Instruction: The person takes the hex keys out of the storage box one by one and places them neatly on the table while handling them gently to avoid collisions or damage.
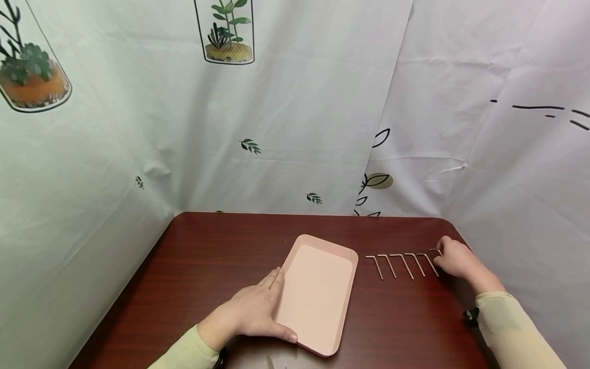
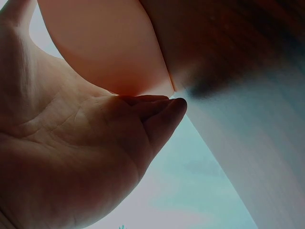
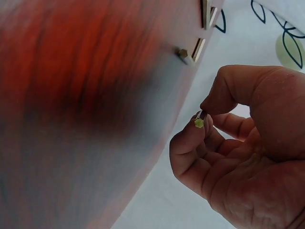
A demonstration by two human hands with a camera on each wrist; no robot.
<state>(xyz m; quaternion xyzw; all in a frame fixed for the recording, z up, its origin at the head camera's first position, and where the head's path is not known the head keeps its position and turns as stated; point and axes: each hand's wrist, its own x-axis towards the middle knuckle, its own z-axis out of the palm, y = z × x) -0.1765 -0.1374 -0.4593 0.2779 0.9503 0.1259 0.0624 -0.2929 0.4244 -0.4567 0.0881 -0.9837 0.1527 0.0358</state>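
Note:
A pale pink rectangular tray [image 1: 318,294] lies slightly slanted on the table. Along its left side rests my left hand [image 1: 253,310], fingers extended against the rim and thumb spread at the near corner. In the left wrist view the fingers [image 2: 159,117] touch the tray's wall [image 2: 109,52]. At the table's right side, my right hand [image 1: 456,260] pinches an L-shaped hex key [image 3: 199,123] between thumb and fingers; its hexagonal end shows in the right wrist view. Several more hex keys [image 1: 407,266] lie in a row between the tray and that hand.
The dark red wood-grain table [image 1: 203,256] has rounded far corners. White fabric [image 1: 295,102] with printed plants hangs behind it and at both sides, close to the right hand.

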